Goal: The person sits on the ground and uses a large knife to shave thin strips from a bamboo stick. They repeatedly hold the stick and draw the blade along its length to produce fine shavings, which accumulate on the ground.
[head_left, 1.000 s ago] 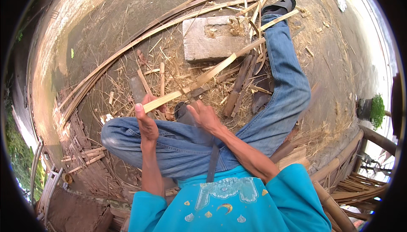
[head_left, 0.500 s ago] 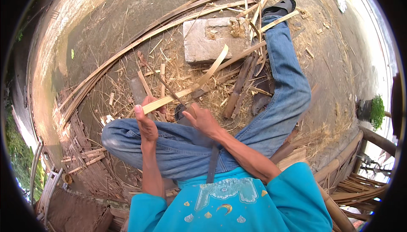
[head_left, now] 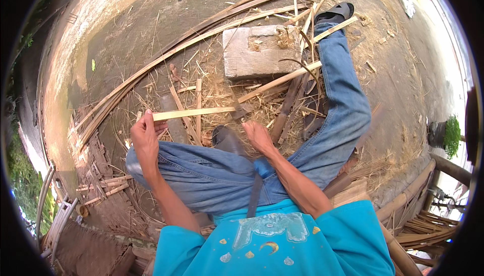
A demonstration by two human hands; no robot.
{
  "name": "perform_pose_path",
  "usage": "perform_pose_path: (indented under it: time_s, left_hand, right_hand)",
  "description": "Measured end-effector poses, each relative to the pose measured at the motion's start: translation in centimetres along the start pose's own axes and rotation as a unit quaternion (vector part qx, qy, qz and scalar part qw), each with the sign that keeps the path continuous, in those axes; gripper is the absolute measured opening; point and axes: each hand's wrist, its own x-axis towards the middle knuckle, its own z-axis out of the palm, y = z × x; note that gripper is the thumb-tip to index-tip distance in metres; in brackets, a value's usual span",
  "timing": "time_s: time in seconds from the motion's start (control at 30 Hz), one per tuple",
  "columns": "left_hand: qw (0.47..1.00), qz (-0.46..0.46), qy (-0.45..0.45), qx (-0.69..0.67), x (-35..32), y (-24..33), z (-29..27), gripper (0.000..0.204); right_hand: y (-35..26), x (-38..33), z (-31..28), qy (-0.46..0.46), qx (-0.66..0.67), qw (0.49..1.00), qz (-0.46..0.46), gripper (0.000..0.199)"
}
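A pale bamboo strip [head_left: 194, 112] stretches almost level above my bent left leg. My left hand [head_left: 145, 137] pinches its left end between thumb and fingers. Closed around a knife, my right hand [head_left: 258, 137] is in front of my lap, near the strip's right end. The knife blade [head_left: 236, 105] is smeared by motion and meets or crosses the strip there; its handle is mostly hidden in my fist. A dark band [head_left: 254, 195] with a blue piece [head_left: 262, 167] at its upper end lies over my lap.
A pale stone block [head_left: 262, 54] rests on the ground ahead, with shavings around it. Long bamboo strips [head_left: 201, 36] curve along the left and behind it. My right leg [head_left: 340, 89] stretches out at the right. Bamboo poles [head_left: 403, 187] stand at the lower right.
My left hand has moved left with the strip, which now lies nearly level instead of slanting up. My right hand has shifted right and slightly forward, and the knife blade has swung right.
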Motion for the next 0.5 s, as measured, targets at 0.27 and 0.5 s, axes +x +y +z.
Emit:
perform_pose_path:
  time_s: [0.27, 0.5]
  left_hand:
    - [0.993, 0.105, 0.045, 0.019, -0.5, 1.4, 3.2, 0.023]
    - [0.989, 0.115, -0.009, -0.094, -1.3, 0.4, 3.8, 0.022]
  right_hand:
    - [0.8, 0.7, 1.1, 0.0, -0.008, 1.0, 0.016, 0.051]
    - [-9.9, -4.3, -0.4, -0.061, 0.086, 0.992, -0.065, 0.047]
